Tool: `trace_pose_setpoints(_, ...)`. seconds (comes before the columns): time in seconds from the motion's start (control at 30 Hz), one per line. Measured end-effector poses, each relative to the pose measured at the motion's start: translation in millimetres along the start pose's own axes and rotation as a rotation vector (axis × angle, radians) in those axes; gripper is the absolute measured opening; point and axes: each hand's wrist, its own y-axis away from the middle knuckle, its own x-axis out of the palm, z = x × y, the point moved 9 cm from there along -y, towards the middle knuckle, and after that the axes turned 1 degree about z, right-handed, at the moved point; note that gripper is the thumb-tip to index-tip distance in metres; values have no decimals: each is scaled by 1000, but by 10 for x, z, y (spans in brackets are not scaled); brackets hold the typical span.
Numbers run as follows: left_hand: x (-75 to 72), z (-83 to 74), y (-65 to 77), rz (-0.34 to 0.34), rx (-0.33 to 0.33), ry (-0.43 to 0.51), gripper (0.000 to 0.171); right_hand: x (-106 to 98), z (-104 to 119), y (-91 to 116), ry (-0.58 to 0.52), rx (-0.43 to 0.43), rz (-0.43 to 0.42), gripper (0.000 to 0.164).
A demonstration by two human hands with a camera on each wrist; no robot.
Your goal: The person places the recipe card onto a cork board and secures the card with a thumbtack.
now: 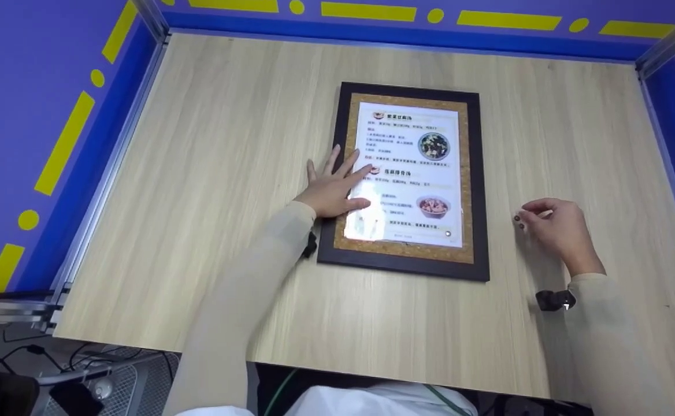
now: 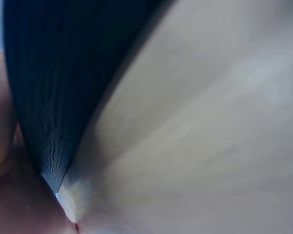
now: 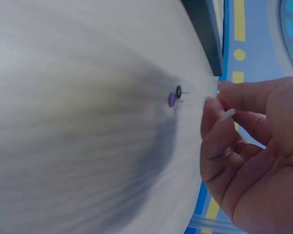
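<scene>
A cork board [image 1: 468, 190] in a dark frame [image 1: 404, 265] lies on the table and bears a white recipe sheet [image 1: 395, 133] with two food pictures. My left hand [image 1: 333, 189] rests with spread fingers across the frame's left side, fingertips over the sheet. In the left wrist view, the frame's dark edge [image 2: 53, 97] passes beside that hand. My right hand [image 1: 557, 225] hovers right of the board, fingers bent, thumb and fingertips apart. Beside them sit two thumbtacks, one black [image 3: 178, 91] and one purple [image 3: 172, 100], points sticking up. A round tack head [image 1: 448, 234] shows at the sheet's lower right corner.
The wooden table [image 1: 227, 144] is bounded by blue panels [image 1: 37, 104] with yellow marks at the left, back and right. Cables and a metal mesh basket [image 1: 115, 387] are below its front left edge.
</scene>
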Motion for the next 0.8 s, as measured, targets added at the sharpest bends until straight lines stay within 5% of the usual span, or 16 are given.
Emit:
trace_pose_setpoints(0.23, -4, -7, 10, -2, 4, 21, 80, 113, -83, 5, 17, 36, 64, 29)
trace_pose_setpoints(0.6, -2, -10, -25, -10, 2, 3, 80, 125, -99, -45, 98, 27, 1, 23)
trace_pose_setpoints(0.8, -7, 4, -9, -11, 1, -2, 80, 93, -87, -26, 29, 13, -33, 22)
